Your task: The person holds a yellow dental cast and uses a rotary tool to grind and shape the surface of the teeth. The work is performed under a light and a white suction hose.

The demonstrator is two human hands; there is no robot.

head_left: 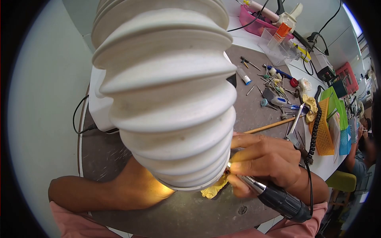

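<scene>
A wide white corrugated hose (pixel 174 91) fills the middle of the head view and hides much of the work. My right hand (pixel 268 160) is closed around a black and silver rotary handpiece (pixel 282 201), its tip pointing left under the hose mouth. Just below that mouth shows a yellow piece like a plaster dental cast (pixel 214 190), lit by a warm light. My left hand (pixel 145 182) reaches in from the left beside it; the fingers are behind the hose, so what they hold cannot be made out.
Several burs and small tools (pixel 278 85) lie scattered on the brown work mat (pixel 166 222). A wooden stick (pixel 274 125) lies beyond my right hand. To the right are an orange basket (pixel 324 131) and a coiled black cord (pixel 315 133). A pink basin (pixel 250 22) stands behind; another person (pixel 359 158) sits far right.
</scene>
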